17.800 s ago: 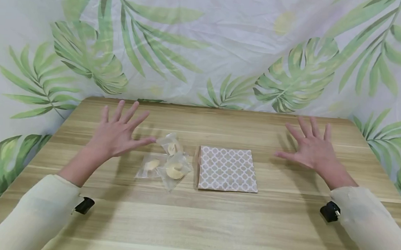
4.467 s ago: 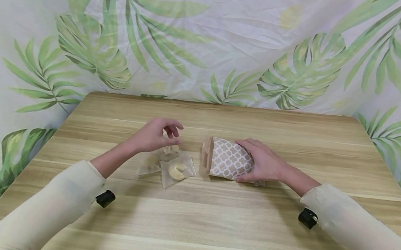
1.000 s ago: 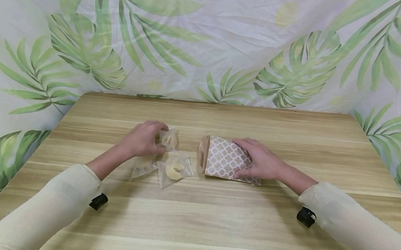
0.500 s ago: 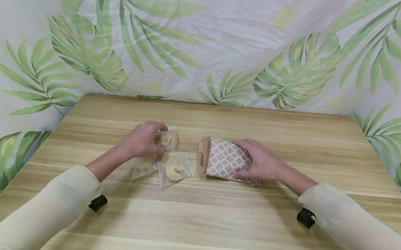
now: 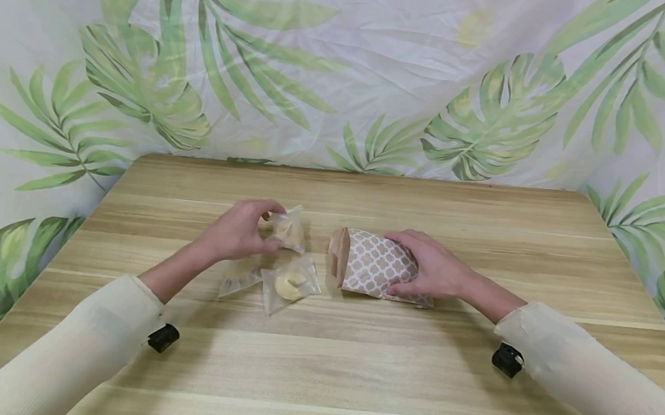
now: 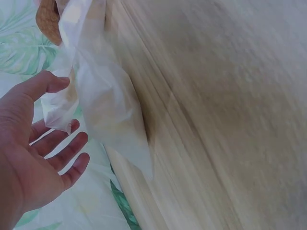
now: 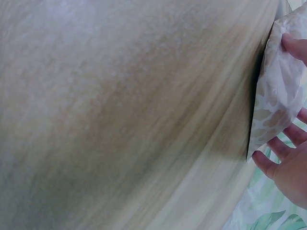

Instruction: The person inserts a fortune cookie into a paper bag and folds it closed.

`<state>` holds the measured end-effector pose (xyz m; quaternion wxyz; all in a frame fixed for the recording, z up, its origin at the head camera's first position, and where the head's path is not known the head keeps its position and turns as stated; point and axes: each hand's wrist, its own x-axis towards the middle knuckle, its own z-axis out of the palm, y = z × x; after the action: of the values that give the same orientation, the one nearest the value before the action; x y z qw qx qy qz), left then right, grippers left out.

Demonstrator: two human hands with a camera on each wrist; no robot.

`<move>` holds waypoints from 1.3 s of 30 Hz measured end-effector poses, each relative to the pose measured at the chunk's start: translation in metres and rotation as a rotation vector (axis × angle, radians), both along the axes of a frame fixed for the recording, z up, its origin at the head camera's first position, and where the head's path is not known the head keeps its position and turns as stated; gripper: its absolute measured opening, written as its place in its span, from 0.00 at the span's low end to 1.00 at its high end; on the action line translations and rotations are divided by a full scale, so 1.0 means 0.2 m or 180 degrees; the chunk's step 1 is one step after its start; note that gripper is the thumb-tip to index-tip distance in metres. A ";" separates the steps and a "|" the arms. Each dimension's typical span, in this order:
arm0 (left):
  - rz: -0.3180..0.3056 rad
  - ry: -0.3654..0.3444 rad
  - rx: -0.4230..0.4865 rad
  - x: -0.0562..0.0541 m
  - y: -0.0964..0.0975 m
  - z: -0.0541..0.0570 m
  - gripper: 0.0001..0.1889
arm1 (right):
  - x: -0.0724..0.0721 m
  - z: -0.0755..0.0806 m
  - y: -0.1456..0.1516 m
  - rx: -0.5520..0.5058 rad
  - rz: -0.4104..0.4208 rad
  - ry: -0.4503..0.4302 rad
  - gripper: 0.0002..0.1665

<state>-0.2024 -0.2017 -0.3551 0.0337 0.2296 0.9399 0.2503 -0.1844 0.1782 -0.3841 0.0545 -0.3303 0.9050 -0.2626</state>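
Observation:
My left hand pinches a fortune cookie in a clear wrapper between thumb and fingers, at the wrapper's left side. In the left wrist view the thumb and fingertips lie on either side of that wrapper. Two more wrapped fortune cookies lie close by: one in plain sight, the other partly covered by the hand. To the right, my right hand grips a brown paper bag with a white lattice pattern. The bag lies on its side, bulging, its mouth facing left toward the cookies.
A wood-grain table bears everything. Behind it hangs a white cloth with green leaf prints. Small black wrist cameras, one on the left and one on the right, sit under the cream sleeves.
My left hand has lifted the far wrapped cookie slightly and shifted it right, and the wrapper has tilted. Long before, the bag lay flat and both hands were spread; my right hand now keeps its grip.

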 end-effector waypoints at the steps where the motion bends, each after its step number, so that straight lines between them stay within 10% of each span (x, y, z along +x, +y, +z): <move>1: -0.0025 -0.0006 0.0038 0.00 0.01 0.00 0.28 | 0.00 0.00 0.00 0.0000 -0.0001 0.0001 0.58; 23: -0.0285 -0.0143 0.0916 0.00 0.06 -0.03 0.24 | -0.01 -0.01 0.00 0.0033 0.0003 -0.0041 0.58; 39: -0.0450 -0.0220 0.0880 0.06 0.15 -0.01 0.24 | -0.01 -0.01 0.00 0.0027 0.0021 -0.0006 0.59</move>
<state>-0.1913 -0.1711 -0.3562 0.0517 0.2889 0.8763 0.3820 -0.1867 0.1778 -0.3854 0.0577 -0.3327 0.9049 -0.2590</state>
